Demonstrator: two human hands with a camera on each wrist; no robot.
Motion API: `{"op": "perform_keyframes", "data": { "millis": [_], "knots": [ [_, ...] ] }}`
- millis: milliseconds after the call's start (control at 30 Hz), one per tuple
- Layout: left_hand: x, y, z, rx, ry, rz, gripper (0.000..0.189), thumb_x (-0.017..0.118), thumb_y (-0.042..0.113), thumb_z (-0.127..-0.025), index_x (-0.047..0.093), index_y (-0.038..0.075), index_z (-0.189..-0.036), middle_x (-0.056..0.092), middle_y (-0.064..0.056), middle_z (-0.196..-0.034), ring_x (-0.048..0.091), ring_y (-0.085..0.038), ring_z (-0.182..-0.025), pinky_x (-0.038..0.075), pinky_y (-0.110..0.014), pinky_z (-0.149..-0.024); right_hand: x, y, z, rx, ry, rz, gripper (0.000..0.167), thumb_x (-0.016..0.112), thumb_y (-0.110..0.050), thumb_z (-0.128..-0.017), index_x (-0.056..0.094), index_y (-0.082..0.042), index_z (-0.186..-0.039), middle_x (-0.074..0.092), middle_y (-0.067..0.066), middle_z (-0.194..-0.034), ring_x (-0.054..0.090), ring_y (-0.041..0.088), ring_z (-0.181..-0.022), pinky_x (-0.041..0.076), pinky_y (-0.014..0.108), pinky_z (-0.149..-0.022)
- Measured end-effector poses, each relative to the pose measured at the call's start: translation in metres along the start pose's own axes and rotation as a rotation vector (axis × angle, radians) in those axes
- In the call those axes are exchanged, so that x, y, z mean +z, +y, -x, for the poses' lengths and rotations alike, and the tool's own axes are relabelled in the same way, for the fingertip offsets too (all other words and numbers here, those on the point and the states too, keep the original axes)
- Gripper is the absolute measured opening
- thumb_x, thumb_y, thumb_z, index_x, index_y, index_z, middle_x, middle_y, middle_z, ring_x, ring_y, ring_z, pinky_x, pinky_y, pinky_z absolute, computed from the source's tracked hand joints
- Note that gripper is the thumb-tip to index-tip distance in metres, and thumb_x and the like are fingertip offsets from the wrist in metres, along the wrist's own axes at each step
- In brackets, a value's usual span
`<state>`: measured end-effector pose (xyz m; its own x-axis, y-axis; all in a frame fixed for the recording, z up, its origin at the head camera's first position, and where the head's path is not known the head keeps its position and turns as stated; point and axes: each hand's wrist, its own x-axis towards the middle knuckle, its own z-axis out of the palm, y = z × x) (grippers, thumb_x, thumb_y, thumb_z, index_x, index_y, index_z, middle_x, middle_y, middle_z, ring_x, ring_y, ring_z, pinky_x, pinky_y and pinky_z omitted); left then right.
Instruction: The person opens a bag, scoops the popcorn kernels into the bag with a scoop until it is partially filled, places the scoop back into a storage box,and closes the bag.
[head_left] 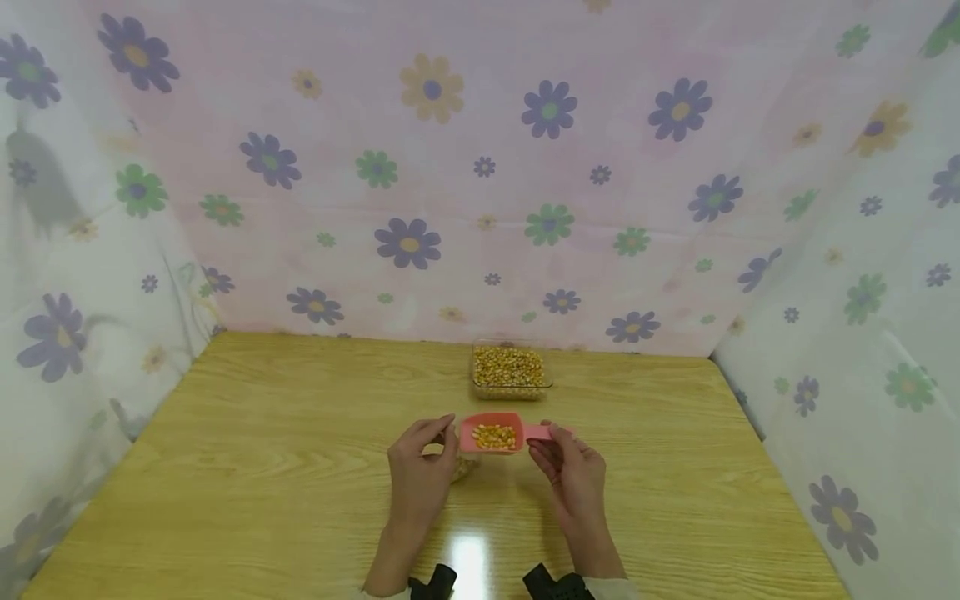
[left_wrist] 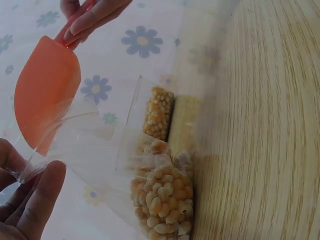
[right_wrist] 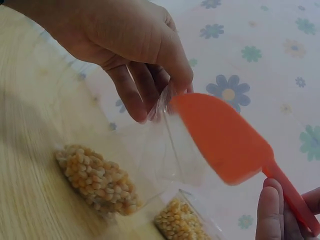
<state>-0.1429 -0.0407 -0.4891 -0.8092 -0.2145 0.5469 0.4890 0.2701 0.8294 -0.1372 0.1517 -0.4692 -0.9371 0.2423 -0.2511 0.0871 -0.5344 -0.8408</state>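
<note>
Left hand (head_left: 422, 468) pinches one clear bag (left_wrist: 95, 165) — corn (left_wrist: 162, 202) below its fingers (left_wrist: 42, 200); right hand (head_left: 576, 477) grips one scoop (right_wrist: 220, 140) — one tub (head_left: 512, 392) beyond both hands.

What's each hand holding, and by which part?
Right hand: pink scoop, gripped by its handle. Left hand: clear plastic bag of corn kernels, pinched at its top edge.

Container (head_left: 512, 392) behind scoop (left_wrist: 47, 87); bag (left_wrist: 102, 162) on table (head_left: 285, 467)

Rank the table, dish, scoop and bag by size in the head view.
1. Table
2. Dish and scoop: too alike to rank, the scoop being nearer
3. Bag, judging only what shows past the left hand
</note>
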Motion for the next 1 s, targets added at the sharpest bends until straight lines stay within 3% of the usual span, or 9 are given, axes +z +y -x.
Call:
{"op": "perform_keyframes", "data": {
  "millis": [333,467,633,767,1000],
  "knots": [
    [0.001,0.004,0.0,-0.001,-0.03,-0.03,0.018,0.068,-0.009,-0.09,0.079,-0.004,-0.104,0.071,-0.007,-0.086,0.069,-0.013,-0.074,0.054,-0.017,-0.05,0.012,-0.007,0.012,-0.133,0.056,0.119,0.029,0.062,-0.011,-0.102,0.069,0.014,-0.115,0.077,0.008,-0.085,0.077,0.015,-0.078,0.062,0.029,-0.075],
    [0.001,0.005,0.0,-0.004,-0.032,-0.034,0.019,0.068,-0.009,-0.09,0.079,-0.003,-0.104,0.071,-0.007,-0.087,0.069,-0.013,-0.075,0.054,-0.016,-0.05,0.016,-0.008,0.017,-0.203,0.049,0.186,0.031,0.062,-0.01,-0.102,0.066,0.016,-0.119,0.078,0.012,-0.094,0.077,0.016,-0.081,0.062,0.03,-0.077],
    [0.001,0.004,0.0,0.006,-0.048,-0.024,0.019,0.066,-0.009,-0.092,0.078,-0.004,-0.106,0.07,-0.012,-0.087,0.069,-0.015,-0.075,0.055,-0.016,-0.051,0.02,-0.008,0.023,-0.334,0.027,0.278,0.029,0.062,-0.008,-0.102,0.068,0.015,-0.117,0.075,0.022,-0.104,0.077,0.015,-0.082,0.062,0.03,-0.076],
    [0.001,0.004,0.001,0.014,-0.055,-0.026,0.019,0.066,-0.009,-0.092,0.078,-0.004,-0.106,0.07,-0.015,-0.087,0.069,-0.015,-0.075,0.055,-0.016,-0.051,0.023,-0.007,0.028,-0.431,-0.004,0.343,0.024,0.064,-0.005,-0.1,0.071,0.014,-0.112,0.073,0.028,-0.102,0.076,0.014,-0.081,0.062,0.03,-0.074],
    [0.0,0.006,-0.001,0.01,-0.047,-0.039,0.02,0.067,-0.009,-0.09,0.079,-0.001,-0.105,0.07,-0.009,-0.086,0.069,-0.013,-0.075,0.054,-0.016,-0.05,0.028,-0.007,0.036,-0.501,-0.047,0.463,0.02,0.067,-0.004,-0.098,0.074,0.013,-0.106,0.074,0.027,-0.1,0.075,0.011,-0.08,0.062,0.028,-0.073]
  ]
}}
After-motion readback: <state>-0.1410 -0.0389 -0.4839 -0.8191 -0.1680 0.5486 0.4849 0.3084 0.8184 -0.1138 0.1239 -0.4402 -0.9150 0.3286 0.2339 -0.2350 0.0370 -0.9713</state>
